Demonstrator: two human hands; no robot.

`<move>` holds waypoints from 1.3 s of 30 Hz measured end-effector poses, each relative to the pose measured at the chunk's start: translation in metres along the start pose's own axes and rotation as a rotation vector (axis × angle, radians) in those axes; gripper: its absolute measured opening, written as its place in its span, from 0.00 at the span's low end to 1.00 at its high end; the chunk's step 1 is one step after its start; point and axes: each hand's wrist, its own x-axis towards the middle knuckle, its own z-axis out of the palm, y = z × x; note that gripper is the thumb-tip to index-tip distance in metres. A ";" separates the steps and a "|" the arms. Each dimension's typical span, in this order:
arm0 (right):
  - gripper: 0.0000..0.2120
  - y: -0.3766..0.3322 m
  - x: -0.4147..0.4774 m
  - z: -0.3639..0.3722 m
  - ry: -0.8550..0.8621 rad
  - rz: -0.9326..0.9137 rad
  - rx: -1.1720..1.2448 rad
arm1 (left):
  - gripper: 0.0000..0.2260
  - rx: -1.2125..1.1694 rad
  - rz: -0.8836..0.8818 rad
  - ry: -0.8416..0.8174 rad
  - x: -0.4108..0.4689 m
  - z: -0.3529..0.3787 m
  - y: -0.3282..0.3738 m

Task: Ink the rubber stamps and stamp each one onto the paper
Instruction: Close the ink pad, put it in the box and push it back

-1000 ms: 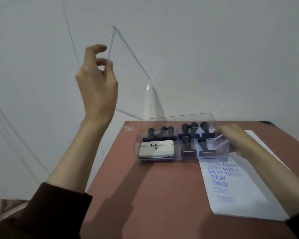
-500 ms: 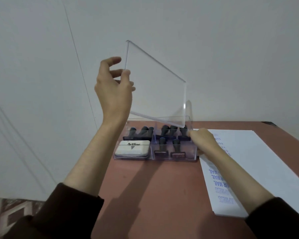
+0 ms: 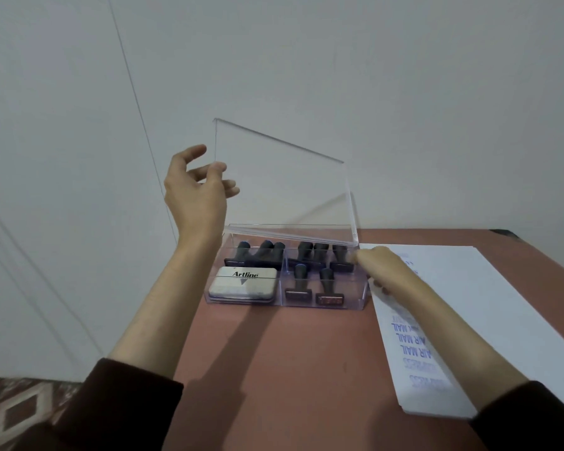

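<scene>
A reddish-brown table (image 3: 274, 369) stands by a pale wall (image 3: 372, 76), with patterned flooring (image 3: 20, 415) at lower left.

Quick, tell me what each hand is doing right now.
Left hand: pinches the left edge of the clear lid, tilted over the box.
Right hand: against the box's right end; grip cannot be told.

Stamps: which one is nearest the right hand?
The rightmost back-row stamp in the box, just beside the right hand; the others stand farther left.
</scene>
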 end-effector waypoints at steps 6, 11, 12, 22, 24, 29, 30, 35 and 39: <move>0.12 -0.025 0.007 -0.047 0.145 -0.122 0.374 | 0.14 -0.116 -0.115 -0.039 0.006 -0.008 -0.015; 0.14 -0.033 0.014 -0.059 -0.036 -0.212 0.366 | 0.17 -0.238 -0.179 -0.165 0.009 -0.020 -0.032; 0.15 -0.032 0.017 -0.058 -0.042 -0.211 0.392 | 0.17 -0.256 -0.189 -0.191 0.010 -0.022 -0.034; 0.09 -0.031 0.016 -0.044 0.109 -0.399 0.800 | 0.13 -0.263 -0.393 -0.312 0.023 -0.032 -0.036; 0.10 -0.034 0.013 -0.042 0.065 -0.314 0.955 | 0.13 -0.443 -0.543 -0.250 0.026 -0.032 -0.033; 0.09 -0.035 0.006 -0.033 -0.034 -0.188 1.090 | 0.07 -0.163 -0.579 -0.339 0.027 -0.032 -0.040; 0.14 -0.033 0.008 -0.029 -0.033 -0.184 1.029 | 0.12 -0.031 -0.532 -0.365 0.027 -0.032 -0.046; 0.30 -0.027 0.012 -0.005 0.001 -0.172 0.804 | 0.21 0.352 -0.356 -0.366 0.034 -0.031 -0.071; 0.33 -0.022 0.007 0.007 0.021 -0.154 0.677 | 0.25 0.475 -0.377 -0.373 0.035 -0.034 -0.087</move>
